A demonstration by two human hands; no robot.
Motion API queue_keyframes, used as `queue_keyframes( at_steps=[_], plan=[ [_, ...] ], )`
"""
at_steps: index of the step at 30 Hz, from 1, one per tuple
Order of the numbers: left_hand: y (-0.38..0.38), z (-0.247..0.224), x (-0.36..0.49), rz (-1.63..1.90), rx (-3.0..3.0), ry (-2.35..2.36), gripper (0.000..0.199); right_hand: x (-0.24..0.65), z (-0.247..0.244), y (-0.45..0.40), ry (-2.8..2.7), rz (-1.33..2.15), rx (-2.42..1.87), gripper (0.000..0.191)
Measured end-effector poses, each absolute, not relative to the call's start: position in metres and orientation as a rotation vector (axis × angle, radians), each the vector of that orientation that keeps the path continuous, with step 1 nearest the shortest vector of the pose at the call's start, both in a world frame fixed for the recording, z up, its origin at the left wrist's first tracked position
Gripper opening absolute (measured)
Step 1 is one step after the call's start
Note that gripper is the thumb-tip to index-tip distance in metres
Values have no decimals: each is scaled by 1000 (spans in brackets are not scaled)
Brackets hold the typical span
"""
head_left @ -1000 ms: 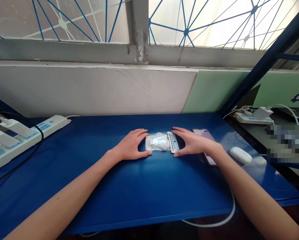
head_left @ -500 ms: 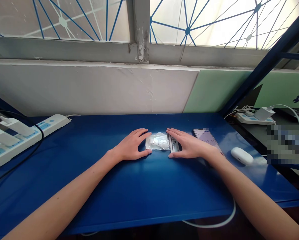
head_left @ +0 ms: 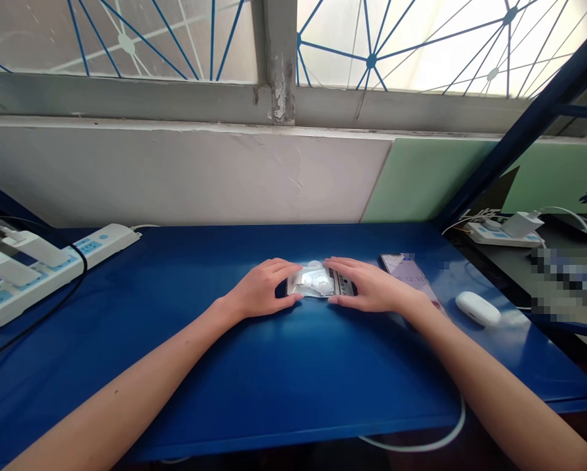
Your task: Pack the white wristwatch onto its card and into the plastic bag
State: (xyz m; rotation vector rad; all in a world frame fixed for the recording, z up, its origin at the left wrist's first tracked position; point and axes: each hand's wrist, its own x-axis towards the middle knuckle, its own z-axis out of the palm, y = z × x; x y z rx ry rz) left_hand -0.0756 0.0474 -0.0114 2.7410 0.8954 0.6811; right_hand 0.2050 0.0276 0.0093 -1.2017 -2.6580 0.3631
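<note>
A small clear plastic packet (head_left: 311, 281) lies on the blue desk between my hands. Something white and rounded shows inside it, and a printed black-and-white strip runs along its right end. My left hand (head_left: 264, 286) has the left end between thumb and fingertips, thumb at the near edge and fingers at the far edge. Opposite it, my right hand (head_left: 364, 284) grips the right end the same way, partly covering the printed strip. Whether the packet is lifted off the desk I cannot tell.
A phone (head_left: 411, 271) with a lit screen lies beyond my right wrist, beside a white earbud case (head_left: 478, 309). A white power strip (head_left: 111, 241) with plugged-in chargers and a black cable (head_left: 52, 306) lies at left. A white cable (head_left: 421, 449) hangs at the desk's front edge.
Both hands have moved slightly inward, and their fingertips have closed onto the ends of the packet. The packet has stayed in nearly the same place.
</note>
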Motion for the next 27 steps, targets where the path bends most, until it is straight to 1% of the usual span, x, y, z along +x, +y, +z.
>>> queue_keyframes(
  at_steps=[5, 11, 16, 27],
  plan=[
    [47, -10, -75, 657, 2727, 904, 50, 204, 10, 27, -2668, 366, -1224, 78],
    [47, -9, -74, 591, 2678, 981, 60, 209, 5, 29, -2657, 435, -1241, 86],
    [47, -9, -74, 558, 2679, 988, 59, 211, 3, 29, -2652, 419, -1258, 95],
    [47, -8, -73, 518, 2693, 1001, 64, 209, 6, 28, -2651, 432, -1309, 96]
  ],
)
